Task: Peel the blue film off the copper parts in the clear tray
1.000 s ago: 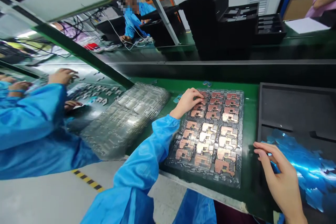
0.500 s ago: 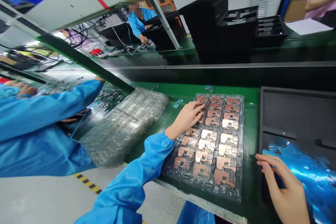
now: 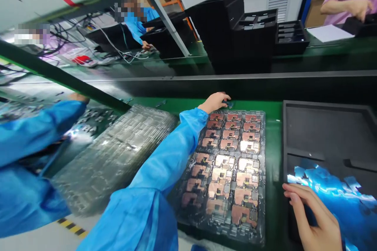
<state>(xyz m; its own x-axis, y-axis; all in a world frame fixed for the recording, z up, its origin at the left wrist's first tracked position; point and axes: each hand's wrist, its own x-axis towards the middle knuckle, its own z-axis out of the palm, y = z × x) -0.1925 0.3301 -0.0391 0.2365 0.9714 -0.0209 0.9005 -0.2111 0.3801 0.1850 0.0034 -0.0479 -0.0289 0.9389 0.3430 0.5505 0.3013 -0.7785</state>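
Beyond the far edge of a clear plastic tray (image 3: 261,211), my left hand (image 3: 214,102) has its fingertips closed on a small blue piece that looks like a circuit board (image 3: 231,105). Rows of copper-coloured circuit boards (image 3: 244,214) fill the tray's pockets. My right hand (image 3: 315,213) is over the left edge of a black box (image 3: 332,125), thumb and fingertips drawn together, with nothing visible in them. Crumpled blue film pieces (image 3: 330,188) lie in the box beside that hand.
A stack of clear plastic trays (image 3: 118,157) stands left of the filled tray. To the left, a co-worker's blue sleeve (image 3: 38,125) reaches over a bench of scattered parts. Black boxes (image 3: 218,27) stand on the back shelf, and a slanted green post (image 3: 59,72) crosses the left side.
My left hand has moved from the tray's upper left pockets to the small blue piece behind the tray. The right hand stays by the black box. The camera view has shifted.
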